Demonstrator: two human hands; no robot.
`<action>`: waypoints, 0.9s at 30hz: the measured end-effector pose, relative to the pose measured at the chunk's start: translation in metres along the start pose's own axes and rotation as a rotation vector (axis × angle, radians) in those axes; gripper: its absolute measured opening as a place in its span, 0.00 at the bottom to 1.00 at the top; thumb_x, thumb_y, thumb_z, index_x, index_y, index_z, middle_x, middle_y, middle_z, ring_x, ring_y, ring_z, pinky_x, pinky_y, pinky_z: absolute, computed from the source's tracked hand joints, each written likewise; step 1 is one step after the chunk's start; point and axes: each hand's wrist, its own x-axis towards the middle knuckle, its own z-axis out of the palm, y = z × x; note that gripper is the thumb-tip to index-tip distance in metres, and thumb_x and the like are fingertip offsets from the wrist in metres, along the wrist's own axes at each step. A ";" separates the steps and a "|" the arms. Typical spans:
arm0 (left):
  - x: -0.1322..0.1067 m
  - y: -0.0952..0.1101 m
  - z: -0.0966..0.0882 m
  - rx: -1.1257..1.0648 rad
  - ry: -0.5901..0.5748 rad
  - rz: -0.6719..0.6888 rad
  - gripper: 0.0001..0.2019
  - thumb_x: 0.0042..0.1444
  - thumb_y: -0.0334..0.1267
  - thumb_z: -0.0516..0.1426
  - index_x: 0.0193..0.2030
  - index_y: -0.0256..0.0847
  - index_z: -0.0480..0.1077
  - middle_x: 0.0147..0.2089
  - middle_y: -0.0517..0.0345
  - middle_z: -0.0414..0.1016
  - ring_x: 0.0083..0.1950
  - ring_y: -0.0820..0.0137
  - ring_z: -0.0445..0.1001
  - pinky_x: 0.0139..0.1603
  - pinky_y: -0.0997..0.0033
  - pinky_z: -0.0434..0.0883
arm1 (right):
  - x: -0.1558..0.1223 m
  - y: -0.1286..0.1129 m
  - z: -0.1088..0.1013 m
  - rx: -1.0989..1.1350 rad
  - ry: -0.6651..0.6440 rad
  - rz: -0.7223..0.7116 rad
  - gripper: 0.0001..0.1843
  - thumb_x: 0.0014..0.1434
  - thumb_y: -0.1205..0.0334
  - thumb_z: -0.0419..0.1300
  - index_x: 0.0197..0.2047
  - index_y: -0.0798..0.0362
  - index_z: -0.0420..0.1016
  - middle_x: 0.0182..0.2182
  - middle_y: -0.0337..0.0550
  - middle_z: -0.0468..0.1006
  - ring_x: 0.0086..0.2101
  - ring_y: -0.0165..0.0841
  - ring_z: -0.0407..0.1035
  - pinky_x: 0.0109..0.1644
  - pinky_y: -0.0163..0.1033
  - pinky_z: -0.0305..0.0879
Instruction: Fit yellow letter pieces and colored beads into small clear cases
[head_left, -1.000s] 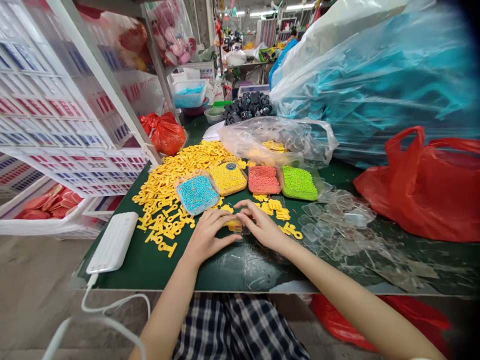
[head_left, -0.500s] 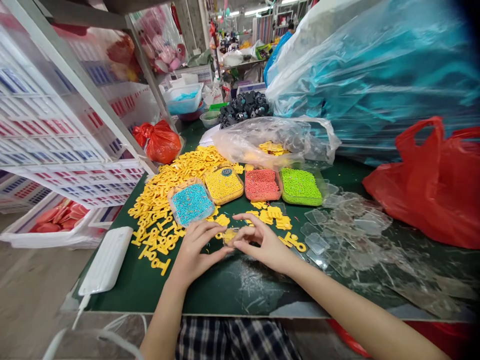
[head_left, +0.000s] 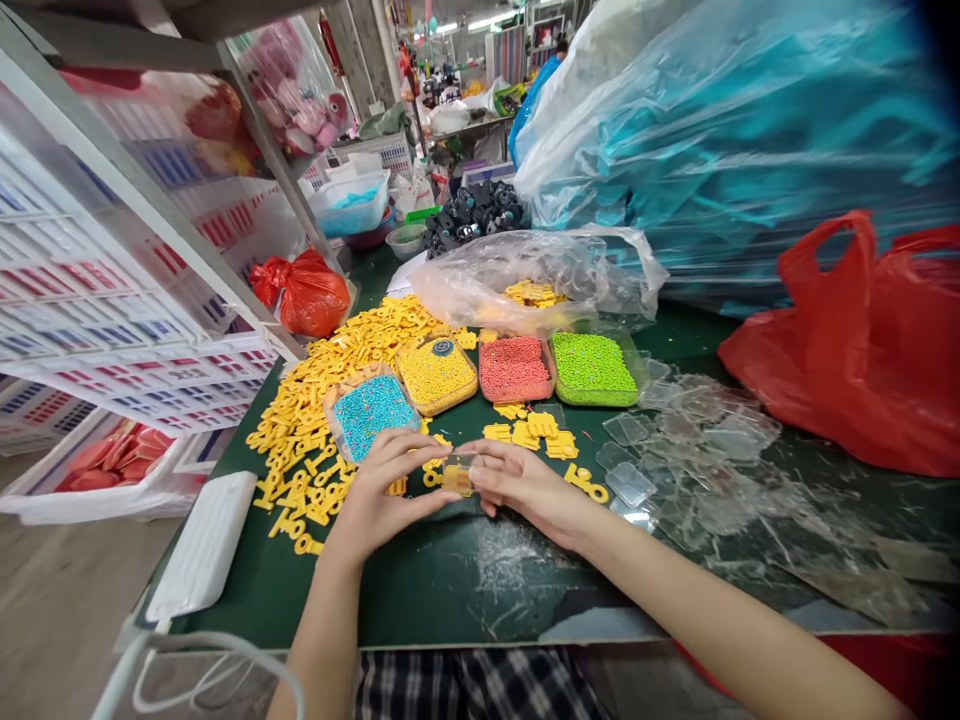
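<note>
Between my two hands is a small clear plastic case with a yellow piece in it [head_left: 456,478], held upright above the table. My left hand [head_left: 386,490] grips its left edge between thumb and fingers. The fingers of my right hand [head_left: 517,485] close on its right side and hide part of it. Just beyond lie square tubs of blue beads [head_left: 375,412], yellow beads [head_left: 436,375], red beads [head_left: 514,369] and green beads [head_left: 595,369]. A dark round disc [head_left: 442,347] rests on the yellow beads. Flat yellow pieces [head_left: 541,425] lie near my right hand.
A heap of yellow key-shaped plastic parts [head_left: 315,420] spreads at the left. Clear plastic covers [head_left: 705,430] are scattered at the right, near a red bag [head_left: 847,360]. A white power bank [head_left: 202,545] lies by the left edge, below a basket rack [head_left: 135,190].
My right fingers have shifted from a raised, curled pose to lying along the case's right side. The case is now tilted up and shows more. The whole view has moved slightly.
</note>
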 end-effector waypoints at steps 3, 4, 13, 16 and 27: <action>-0.005 -0.003 0.005 -0.011 0.012 -0.015 0.16 0.55 0.47 0.62 0.48 0.44 0.73 0.42 0.52 0.78 0.45 0.63 0.73 0.47 0.60 0.70 | 0.000 0.000 0.001 -0.154 0.007 -0.018 0.24 0.46 0.42 0.68 0.37 0.53 0.76 0.34 0.41 0.75 0.24 0.24 0.59 0.27 0.34 0.56; -0.007 -0.003 0.006 -0.014 0.010 -0.017 0.15 0.55 0.47 0.62 0.47 0.44 0.73 0.41 0.53 0.78 0.45 0.63 0.73 0.48 0.59 0.70 | 0.000 0.001 0.002 -0.219 0.012 -0.042 0.24 0.47 0.40 0.66 0.35 0.53 0.76 0.33 0.41 0.75 0.24 0.24 0.59 0.27 0.34 0.55; -0.011 -0.002 0.013 0.025 -0.050 -0.016 0.16 0.56 0.45 0.62 0.49 0.43 0.72 0.43 0.53 0.77 0.45 0.64 0.73 0.48 0.61 0.69 | 0.002 -0.001 -0.006 -0.966 0.121 -0.309 0.26 0.65 0.44 0.45 0.23 0.52 0.64 0.22 0.39 0.69 0.27 0.31 0.63 0.33 0.37 0.58; -0.010 -0.003 0.017 0.026 -0.060 -0.011 0.16 0.56 0.46 0.61 0.48 0.42 0.71 0.43 0.53 0.77 0.45 0.64 0.72 0.48 0.62 0.68 | -0.003 -0.015 -0.011 -1.461 0.270 -0.335 0.25 0.68 0.56 0.40 0.25 0.53 0.68 0.26 0.46 0.74 0.33 0.36 0.68 0.39 0.40 0.59; 0.003 0.028 0.061 0.099 -0.193 0.109 0.19 0.57 0.51 0.59 0.47 0.39 0.69 0.43 0.53 0.77 0.45 0.63 0.73 0.48 0.59 0.65 | -0.008 -0.045 -0.045 -1.758 0.923 0.308 0.18 0.65 0.57 0.49 0.39 0.56 0.79 0.37 0.57 0.80 0.39 0.47 0.75 0.37 0.43 0.65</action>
